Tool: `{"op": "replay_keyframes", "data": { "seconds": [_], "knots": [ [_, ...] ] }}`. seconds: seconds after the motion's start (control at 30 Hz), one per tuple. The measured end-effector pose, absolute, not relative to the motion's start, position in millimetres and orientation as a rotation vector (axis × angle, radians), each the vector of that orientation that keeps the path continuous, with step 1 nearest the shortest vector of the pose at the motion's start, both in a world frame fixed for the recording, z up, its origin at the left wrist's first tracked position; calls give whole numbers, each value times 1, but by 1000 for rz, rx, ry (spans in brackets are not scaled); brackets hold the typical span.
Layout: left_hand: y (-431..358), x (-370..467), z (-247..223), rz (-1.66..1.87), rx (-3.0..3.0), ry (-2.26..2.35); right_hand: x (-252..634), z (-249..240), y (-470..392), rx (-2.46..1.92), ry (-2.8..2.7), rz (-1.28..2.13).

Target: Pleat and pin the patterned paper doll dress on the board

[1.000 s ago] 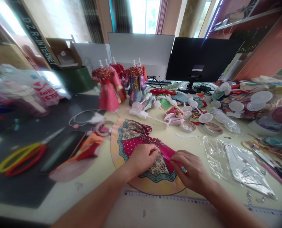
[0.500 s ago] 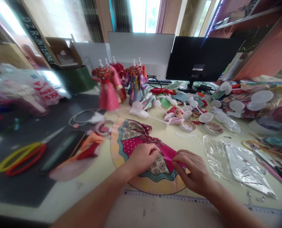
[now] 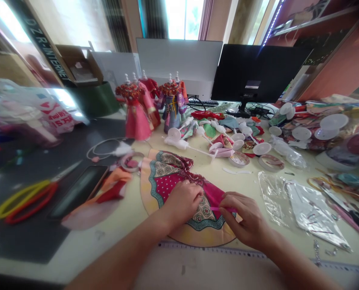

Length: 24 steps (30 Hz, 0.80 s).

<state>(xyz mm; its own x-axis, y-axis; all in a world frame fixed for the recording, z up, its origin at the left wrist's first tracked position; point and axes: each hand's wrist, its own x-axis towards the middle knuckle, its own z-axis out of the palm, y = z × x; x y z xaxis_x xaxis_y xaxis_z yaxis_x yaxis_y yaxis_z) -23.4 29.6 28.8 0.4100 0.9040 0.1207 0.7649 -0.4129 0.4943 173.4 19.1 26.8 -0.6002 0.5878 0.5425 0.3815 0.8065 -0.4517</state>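
Observation:
A fan-shaped doll skirt (image 3: pixel 170 183) with crimson, cream-medallion and dotted panels lies spread on the table. A teal wavy border and a pale orange hem edge it, and its top is gathered. My left hand (image 3: pixel 184 201) rests on its middle, fingers curled in; whatever is between the fingertips is hidden. Over the skirt's right side, my right hand (image 3: pixel 244 215) is closed on a thin pink strip (image 3: pixel 215 208), which sticks out to the left towards my left hand. I cannot tell whether the strip is ribbon or something stiff.
A ruler (image 3: pixel 203 248) runs along the skirt's near side. Left are scissors (image 3: pixel 28 199), a phone (image 3: pixel 79 191) and orange-red fabric (image 3: pixel 110 193). Behind stand dressed doll forms (image 3: pixel 137 117), tape rolls (image 3: pixel 271 162) and monitors (image 3: pixel 260 74). Clear plastic bags (image 3: pixel 314 213) lie right.
The pink strip has swung from a slant to nearly level. My left hand has shifted slightly, with its fingertips still curled over the skirt. My right hand stays almost in place.

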Motion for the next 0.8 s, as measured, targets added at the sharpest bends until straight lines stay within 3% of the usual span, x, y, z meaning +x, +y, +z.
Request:
{"op": "replay_keyframes", "data": {
  "seconds": [0.8],
  "knots": [
    [27,-20,20,399,2539,1374,172,26,19,-708,-2292,398]
  ]
}}
